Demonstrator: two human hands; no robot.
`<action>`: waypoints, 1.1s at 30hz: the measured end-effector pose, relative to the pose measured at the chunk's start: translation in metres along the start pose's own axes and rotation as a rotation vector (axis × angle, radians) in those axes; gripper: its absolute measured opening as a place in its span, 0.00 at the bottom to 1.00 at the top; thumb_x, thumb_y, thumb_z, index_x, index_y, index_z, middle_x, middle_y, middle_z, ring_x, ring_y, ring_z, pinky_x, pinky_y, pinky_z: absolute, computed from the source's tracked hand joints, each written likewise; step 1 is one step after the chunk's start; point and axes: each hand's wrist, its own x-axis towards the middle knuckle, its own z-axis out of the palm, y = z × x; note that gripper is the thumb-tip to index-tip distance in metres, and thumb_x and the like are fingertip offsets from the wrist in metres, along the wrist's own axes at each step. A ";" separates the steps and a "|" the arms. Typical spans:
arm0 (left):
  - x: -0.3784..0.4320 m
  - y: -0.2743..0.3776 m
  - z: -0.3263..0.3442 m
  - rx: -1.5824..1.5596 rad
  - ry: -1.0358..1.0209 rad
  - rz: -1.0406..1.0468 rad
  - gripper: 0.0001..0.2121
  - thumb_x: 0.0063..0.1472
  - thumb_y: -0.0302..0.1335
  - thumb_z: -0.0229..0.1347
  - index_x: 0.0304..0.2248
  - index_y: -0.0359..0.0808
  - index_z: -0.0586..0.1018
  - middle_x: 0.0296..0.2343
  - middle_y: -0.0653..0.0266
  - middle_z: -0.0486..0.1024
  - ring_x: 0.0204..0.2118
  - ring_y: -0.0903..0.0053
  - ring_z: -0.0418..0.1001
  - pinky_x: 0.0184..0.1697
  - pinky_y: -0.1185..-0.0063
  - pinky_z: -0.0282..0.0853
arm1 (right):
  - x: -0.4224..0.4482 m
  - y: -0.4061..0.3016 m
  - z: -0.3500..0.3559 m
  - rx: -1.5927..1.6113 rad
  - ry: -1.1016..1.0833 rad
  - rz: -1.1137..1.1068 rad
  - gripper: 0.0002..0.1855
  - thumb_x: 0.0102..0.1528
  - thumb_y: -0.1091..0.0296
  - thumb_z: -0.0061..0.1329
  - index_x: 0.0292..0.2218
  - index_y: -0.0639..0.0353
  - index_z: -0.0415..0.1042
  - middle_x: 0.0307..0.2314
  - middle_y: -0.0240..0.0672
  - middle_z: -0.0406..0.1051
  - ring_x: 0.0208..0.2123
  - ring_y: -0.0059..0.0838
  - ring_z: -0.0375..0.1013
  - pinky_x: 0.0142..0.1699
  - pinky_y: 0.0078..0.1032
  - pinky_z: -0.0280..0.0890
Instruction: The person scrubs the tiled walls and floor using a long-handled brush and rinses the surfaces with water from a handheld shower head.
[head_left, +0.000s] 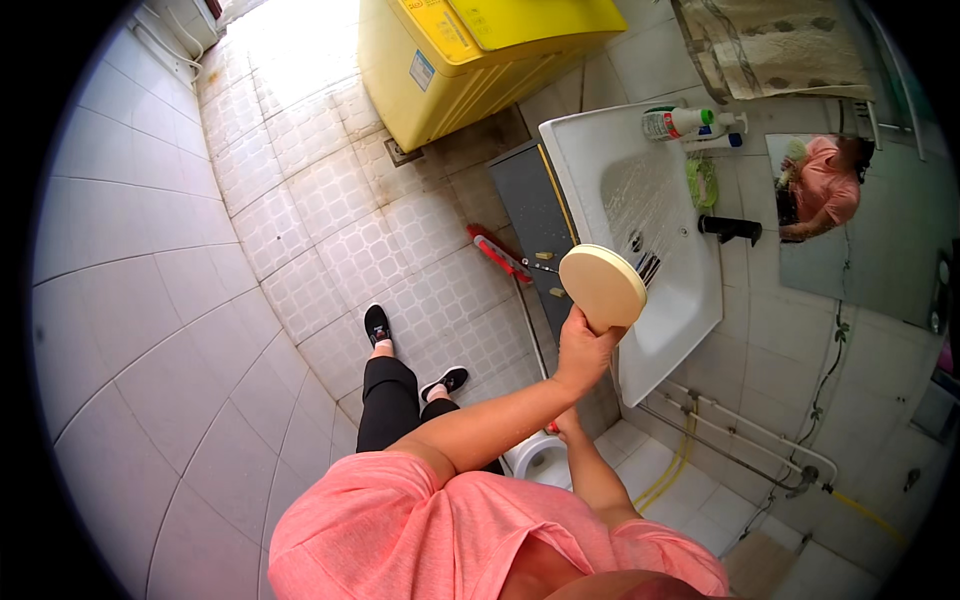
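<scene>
My left hand (589, 349) is closed around the handle of a round, cream-coloured head (602, 286), which looks like a large shower head. It is over the near side of the white washbasin (637, 375); fine streaks like water spray show in the basin beyond it. Lower down, partly behind my left forearm, my right hand (566, 426) grips the red end of a long-handled floor brush (501, 255). The brush's grey and red head with red bristles lies against the grey cabinet (525, 195) under the basin. The fingers of my right hand are mostly hidden.
Bottles (667, 124) and a green net-like item (702, 182) stand on the basin's rim near a black tap (729, 228). A yellow washing machine (450, 82) is beyond the cabinet. A white toilet (541, 457) is below my forearms; yellow hoses (679, 465) run beside the wall pipes.
</scene>
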 end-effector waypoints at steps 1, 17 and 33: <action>-0.001 -0.001 -0.002 -0.001 -0.001 0.001 0.17 0.49 0.22 0.59 0.38 0.35 0.67 0.32 0.70 0.72 0.33 0.86 0.69 0.36 0.84 0.66 | 0.000 0.000 0.001 0.001 0.005 0.004 0.15 0.52 0.65 0.46 0.18 0.59 0.61 0.09 0.29 0.59 0.09 0.18 0.57 0.11 0.17 0.51; -0.020 0.022 -0.035 0.017 0.087 -0.030 0.14 0.50 0.24 0.59 0.36 0.33 0.68 0.29 0.69 0.72 0.30 0.85 0.69 0.33 0.84 0.66 | -0.008 0.000 0.003 -0.066 0.038 0.030 0.16 0.53 0.63 0.44 0.17 0.59 0.62 0.09 0.30 0.60 0.09 0.20 0.58 0.12 0.17 0.53; -0.036 0.019 -0.030 -0.036 0.022 -0.002 0.17 0.50 0.25 0.59 0.37 0.33 0.67 0.31 0.68 0.71 0.31 0.85 0.68 0.34 0.85 0.65 | -0.006 0.009 -0.001 -0.087 -0.001 0.031 0.17 0.54 0.63 0.43 0.18 0.60 0.62 0.09 0.31 0.60 0.08 0.20 0.57 0.11 0.18 0.53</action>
